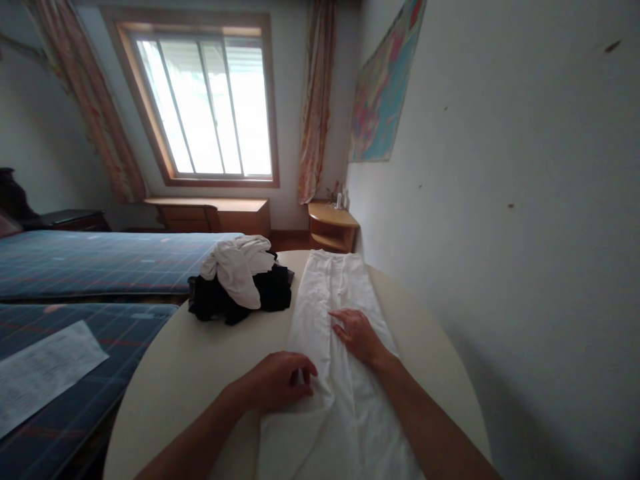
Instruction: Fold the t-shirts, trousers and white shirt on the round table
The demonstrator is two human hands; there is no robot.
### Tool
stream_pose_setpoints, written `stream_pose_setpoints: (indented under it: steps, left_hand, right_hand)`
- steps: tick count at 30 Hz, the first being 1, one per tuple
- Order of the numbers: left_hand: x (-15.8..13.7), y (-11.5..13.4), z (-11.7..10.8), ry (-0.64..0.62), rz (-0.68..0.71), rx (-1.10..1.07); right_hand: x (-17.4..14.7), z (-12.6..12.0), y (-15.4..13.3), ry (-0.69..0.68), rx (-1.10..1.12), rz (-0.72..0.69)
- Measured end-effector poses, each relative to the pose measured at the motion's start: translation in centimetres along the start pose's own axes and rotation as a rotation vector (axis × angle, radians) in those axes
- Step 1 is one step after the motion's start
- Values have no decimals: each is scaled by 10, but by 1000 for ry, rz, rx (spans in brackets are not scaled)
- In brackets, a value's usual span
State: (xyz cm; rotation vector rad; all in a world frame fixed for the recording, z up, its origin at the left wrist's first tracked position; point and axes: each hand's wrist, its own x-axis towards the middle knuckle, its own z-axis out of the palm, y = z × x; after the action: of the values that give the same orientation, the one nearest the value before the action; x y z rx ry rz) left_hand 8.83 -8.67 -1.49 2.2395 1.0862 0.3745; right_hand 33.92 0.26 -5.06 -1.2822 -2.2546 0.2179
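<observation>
A pair of white trousers (345,380) lies lengthwise on the round cream table (200,373), waistband at the far end and legs stretching toward me. My right hand (357,333) rests on the upper part of the trousers, its fingers extended and pointing left. Over the left edge of the legs is my left hand (280,380), with fingers curved and a gap between them and the thumb. Nothing shows in its grasp; whether its fingertips touch the cloth I cannot tell.
A heap of black clothes (215,299) topped by a white garment (243,267) sits on the table's far left. Beds with blue plaid covers (100,260) stand to the left, one bearing a printed sheet (50,373). A bare wall (525,233) rises close on the right.
</observation>
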Motion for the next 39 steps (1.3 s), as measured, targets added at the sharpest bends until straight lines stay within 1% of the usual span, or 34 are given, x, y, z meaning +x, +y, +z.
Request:
stream_pose_setpoints:
  steps: [3, 6, 10, 12, 15, 17, 18, 19, 20, 21, 24, 27, 32, 34, 36, 39]
  left_hand:
    - [-9, 17, 1, -96, 46, -11]
    - [-15, 31, 2, -172, 41, -70]
    - [-20, 39, 5, -245, -32, -55]
    - [-21, 43, 5, -249, -55, -68]
    - [-23, 48, 5, -219, -48, -228]
    - [-23, 50, 7, -273, -30, -371]
    - [-22, 49, 9, -309, -21, -413]
    - [-20, 47, 11, -321, -10, -410]
    - [-18, 45, 14, -301, 4, -361]
    - [-15, 41, 16, -252, 19, -282]
    - [-8, 30, 18, -46, 72, -11]
    - [-4, 17, 13, 51, 46, 108]
    - [-1, -11, 3, 197, -89, 184]
    - [1, -23, 0, 248, -109, 182]
    - [3, -35, -4, 280, -77, 167]
    - [7, -49, -6, 322, 9, 132]
  right_hand:
    - [2, 3, 1, -11, 22, -55]
    - [3, 7, 3, -29, 36, -75]
    - [6, 8, 3, -50, 98, -39]
    - [8, 7, 2, -32, 160, -2]
    - [11, 5, 3, 56, 219, 75]
    - [11, 4, 4, 87, 199, 118]
    - [10, 3, 5, 77, 177, 127]
    - [9, 3, 6, 53, 155, 126]
    - [8, 2, 6, 25, 136, 119]
    - [7, 2, 7, 5, 123, 109]
    - [3, 1, 6, -5, 108, 92]
    - [1, 0, 3, -3, 97, 79]
    - [0, -4, 1, -9, 35, 49]
    - [0, -9, -2, -1, -23, 31]
    - [1, -16, -11, -14, -58, -6]
    - [-3, -27, -39, -135, -8, -112]
